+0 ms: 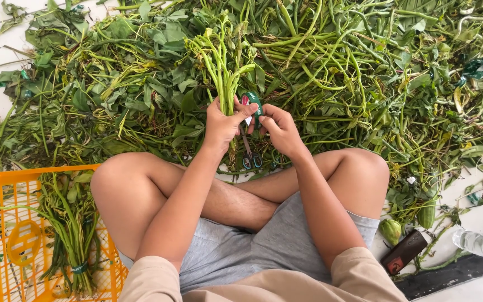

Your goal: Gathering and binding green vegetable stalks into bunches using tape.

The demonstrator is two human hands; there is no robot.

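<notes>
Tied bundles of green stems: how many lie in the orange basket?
1. One tied bundle lies in the orange basket at lower left, bound by a green band near its base. More may be hidden under it.

Stems (223,67) in fingers (240,114) — tape (254,106), perhaps

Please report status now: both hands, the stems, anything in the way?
Left hand grips upright bundle of green stems. Right hand holds green tape roll against it. Scissors below hands; loose greens pile all around.
</notes>
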